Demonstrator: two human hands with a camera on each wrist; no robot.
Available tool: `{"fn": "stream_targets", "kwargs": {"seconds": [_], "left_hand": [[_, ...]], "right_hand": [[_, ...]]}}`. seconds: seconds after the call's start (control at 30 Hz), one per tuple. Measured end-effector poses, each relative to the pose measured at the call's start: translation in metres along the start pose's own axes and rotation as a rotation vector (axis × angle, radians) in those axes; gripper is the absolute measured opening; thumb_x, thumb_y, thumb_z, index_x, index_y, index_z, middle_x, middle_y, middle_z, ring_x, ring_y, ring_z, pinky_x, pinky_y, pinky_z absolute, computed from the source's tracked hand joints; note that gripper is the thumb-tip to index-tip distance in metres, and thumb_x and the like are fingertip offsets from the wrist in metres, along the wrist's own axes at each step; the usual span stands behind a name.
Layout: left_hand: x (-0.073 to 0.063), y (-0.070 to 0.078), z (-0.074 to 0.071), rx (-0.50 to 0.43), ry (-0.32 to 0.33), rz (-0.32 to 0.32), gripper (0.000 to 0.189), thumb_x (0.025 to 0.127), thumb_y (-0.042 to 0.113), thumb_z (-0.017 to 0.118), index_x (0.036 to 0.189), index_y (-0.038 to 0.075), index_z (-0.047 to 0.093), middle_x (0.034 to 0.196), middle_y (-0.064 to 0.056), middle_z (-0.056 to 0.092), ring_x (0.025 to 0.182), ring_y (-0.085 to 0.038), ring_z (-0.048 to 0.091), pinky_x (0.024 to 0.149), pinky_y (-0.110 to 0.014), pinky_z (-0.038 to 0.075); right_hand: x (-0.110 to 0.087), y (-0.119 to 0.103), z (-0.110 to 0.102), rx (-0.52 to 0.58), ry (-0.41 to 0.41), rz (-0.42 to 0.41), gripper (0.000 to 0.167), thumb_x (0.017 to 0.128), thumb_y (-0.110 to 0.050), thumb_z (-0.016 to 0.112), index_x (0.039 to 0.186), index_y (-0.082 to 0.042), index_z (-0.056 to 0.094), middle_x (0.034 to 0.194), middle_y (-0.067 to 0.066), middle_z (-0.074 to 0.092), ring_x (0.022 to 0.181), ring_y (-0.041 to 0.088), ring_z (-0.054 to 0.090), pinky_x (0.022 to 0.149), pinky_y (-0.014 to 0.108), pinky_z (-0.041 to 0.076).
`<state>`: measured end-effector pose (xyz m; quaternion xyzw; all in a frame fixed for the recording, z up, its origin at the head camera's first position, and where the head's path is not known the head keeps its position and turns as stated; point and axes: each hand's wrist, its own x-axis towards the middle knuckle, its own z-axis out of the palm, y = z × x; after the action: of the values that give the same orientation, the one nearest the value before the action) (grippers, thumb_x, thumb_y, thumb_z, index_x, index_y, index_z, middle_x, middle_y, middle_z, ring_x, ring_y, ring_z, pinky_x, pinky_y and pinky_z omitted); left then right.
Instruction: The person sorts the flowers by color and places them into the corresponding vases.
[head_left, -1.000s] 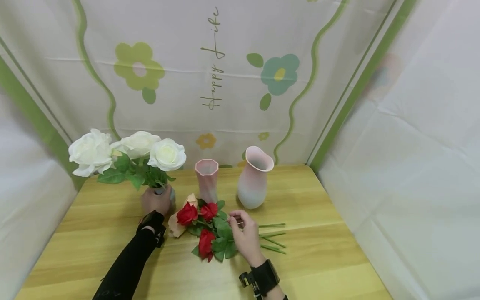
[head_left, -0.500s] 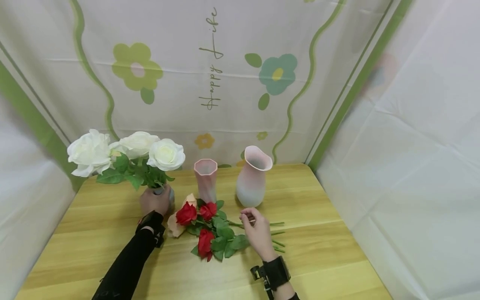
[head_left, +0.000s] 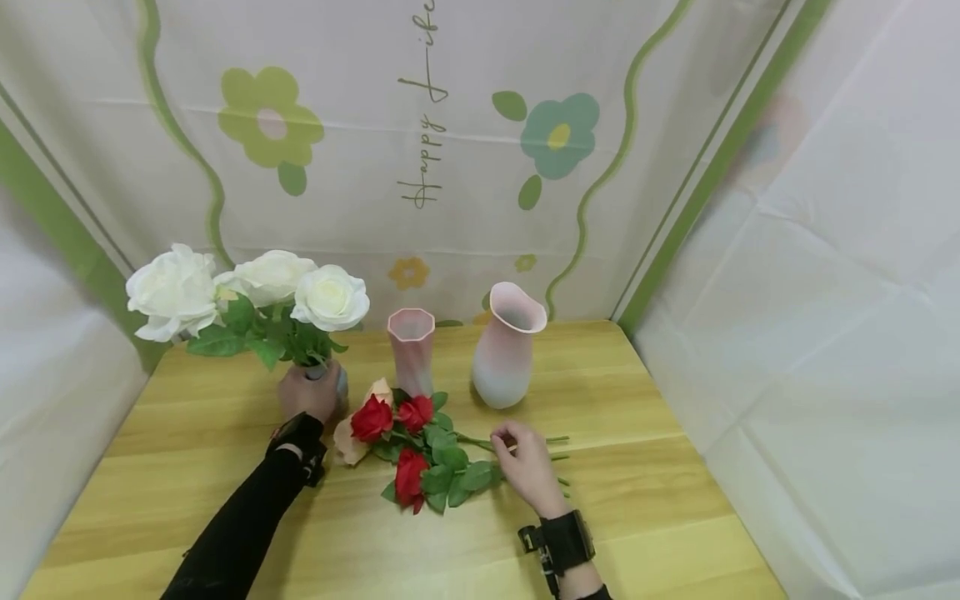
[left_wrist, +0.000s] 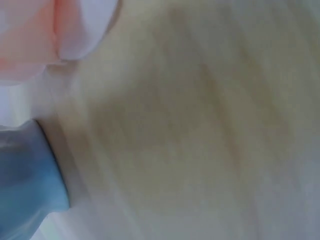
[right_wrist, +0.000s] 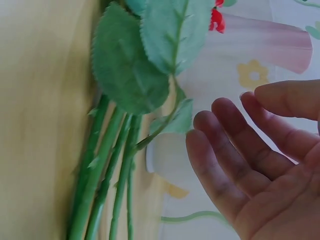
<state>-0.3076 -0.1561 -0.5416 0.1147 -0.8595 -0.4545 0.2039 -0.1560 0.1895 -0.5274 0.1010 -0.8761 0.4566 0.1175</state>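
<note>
My left hand point(head_left: 307, 392) grips a small blue-grey vase point(left_wrist: 27, 180), mostly hidden behind the fingers in the head view. Three white roses point(head_left: 330, 297) with green leaves stand in it. My right hand point(head_left: 528, 467) hovers over the stems of the red roses point(head_left: 409, 477), its fingers loosely bent. In the right wrist view nothing lies between the fingers, and the green stems point(right_wrist: 105, 185) are beside them, apart from the hand. The red roses lie with heads to the left, next to peach roses point(head_left: 349, 442).
A pink octagonal-rimmed vase point(head_left: 413, 354) stands upright behind the red roses. To its right is a pink-and-white vase point(head_left: 502, 367) with a wavy rim. A printed cloth point(head_left: 480, 208) hangs behind the wooden table point(head_left: 645, 517), and white cloth walls flank both sides.
My right hand has moved right, from the leaves along to the stems, uncovering more leaves. My left hand stays on its vase. The head view has tilted slightly.
</note>
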Motion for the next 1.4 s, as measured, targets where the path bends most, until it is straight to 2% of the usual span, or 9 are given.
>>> {"fn": "stream_targets", "kwargs": {"seconds": [0.13, 0.23, 0.37, 0.47, 0.63, 0.8, 0.93, 1.2, 1.4], "left_hand": [[0.003, 0.004, -0.003, -0.012, -0.048, 0.072, 0.043, 0.095, 0.04, 0.058, 0.069, 0.007, 0.049, 0.062, -0.011, 0.053, 0.063, -0.032, 0.052, 0.063, -0.042, 0.039], [0.005, 0.001, -0.006, -0.052, -0.1, 0.219, 0.038, 0.097, 0.033, 0.061, 0.073, 0.005, 0.049, 0.057, -0.011, 0.043, 0.058, -0.033, 0.044, 0.061, -0.042, 0.032], [0.001, -0.003, -0.015, -0.031, -0.162, 0.373, 0.036, 0.098, 0.029, 0.061, 0.1, -0.006, 0.051, 0.086, -0.03, 0.05, 0.085, -0.048, 0.046, 0.083, -0.054, 0.03], [-0.01, 0.002, -0.024, 0.035, -0.183, 0.36, 0.056, 0.1, 0.031, 0.057, 0.122, -0.018, 0.041, 0.118, -0.043, 0.039, 0.113, -0.058, 0.033, 0.101, -0.063, 0.017], [-0.048, 0.019, -0.027, 0.01, -0.101, 0.266, 0.084, 0.093, 0.019, 0.065, 0.145, -0.021, 0.011, 0.146, -0.044, 0.009, 0.134, -0.06, 0.009, 0.105, -0.07, 0.015], [-0.095, 0.04, -0.017, 0.023, -0.162, 0.204, 0.098, 0.088, 0.016, 0.068, 0.148, -0.016, -0.002, 0.152, -0.038, -0.005, 0.137, -0.057, -0.002, 0.106, -0.072, 0.007], [-0.117, 0.062, -0.014, 0.032, -0.239, 0.204, 0.1, 0.091, 0.02, 0.068, 0.149, -0.016, -0.005, 0.154, -0.036, -0.009, 0.14, -0.052, -0.009, 0.108, -0.068, -0.003], [-0.122, 0.089, -0.008, 0.039, -0.375, 0.34, 0.1, 0.094, 0.03, 0.066, 0.154, -0.004, -0.007, 0.159, -0.024, -0.011, 0.145, -0.04, -0.009, 0.113, -0.06, 0.008], [-0.104, 0.1, 0.009, 0.001, -0.295, 0.461, 0.109, 0.087, 0.027, 0.076, 0.156, 0.001, -0.005, 0.16, -0.022, -0.007, 0.146, -0.035, -0.006, 0.114, -0.057, 0.01]], "right_hand": [[-0.004, 0.004, -0.003, -0.004, 0.01, 0.016, 0.009, 0.098, -0.007, 0.061, 0.101, -0.011, 0.068, 0.092, 0.003, 0.065, 0.081, 0.016, 0.061, 0.065, 0.029, 0.053], [-0.005, 0.007, -0.005, -0.007, 0.019, 0.022, 0.008, 0.098, -0.006, 0.061, 0.1, -0.007, 0.069, 0.091, 0.002, 0.064, 0.081, 0.016, 0.061, 0.065, 0.029, 0.052], [-0.006, 0.01, -0.005, -0.014, 0.013, 0.026, 0.009, 0.098, -0.006, 0.061, 0.1, -0.007, 0.069, 0.09, 0.001, 0.064, 0.08, 0.016, 0.061, 0.065, 0.028, 0.053], [-0.006, 0.011, -0.005, -0.011, 0.01, 0.035, 0.009, 0.098, -0.006, 0.061, 0.101, -0.008, 0.069, 0.09, 0.002, 0.064, 0.081, 0.016, 0.061, 0.065, 0.028, 0.053], [-0.007, 0.012, -0.007, 0.002, 0.021, 0.04, 0.009, 0.098, -0.004, 0.061, 0.101, -0.005, 0.069, 0.091, 0.003, 0.065, 0.082, 0.018, 0.062, 0.066, 0.029, 0.053], [-0.005, 0.015, -0.01, -0.032, 0.052, 0.034, 0.009, 0.097, -0.004, 0.062, 0.099, -0.006, 0.07, 0.089, 0.001, 0.065, 0.081, 0.016, 0.061, 0.065, 0.03, 0.052], [0.0, 0.016, -0.01, -0.055, 0.043, 0.03, 0.009, 0.097, -0.007, 0.062, 0.1, -0.012, 0.07, 0.09, -0.002, 0.065, 0.082, 0.013, 0.061, 0.068, 0.03, 0.052], [0.008, 0.017, -0.012, -0.042, 0.013, 0.048, 0.008, 0.098, -0.009, 0.062, 0.101, -0.013, 0.069, 0.09, -0.004, 0.064, 0.081, 0.012, 0.06, 0.067, 0.03, 0.052], [0.016, 0.011, -0.009, -0.075, -0.011, 0.018, 0.007, 0.097, -0.01, 0.063, 0.098, -0.013, 0.069, 0.087, -0.004, 0.063, 0.079, 0.011, 0.06, 0.065, 0.029, 0.052]]}}
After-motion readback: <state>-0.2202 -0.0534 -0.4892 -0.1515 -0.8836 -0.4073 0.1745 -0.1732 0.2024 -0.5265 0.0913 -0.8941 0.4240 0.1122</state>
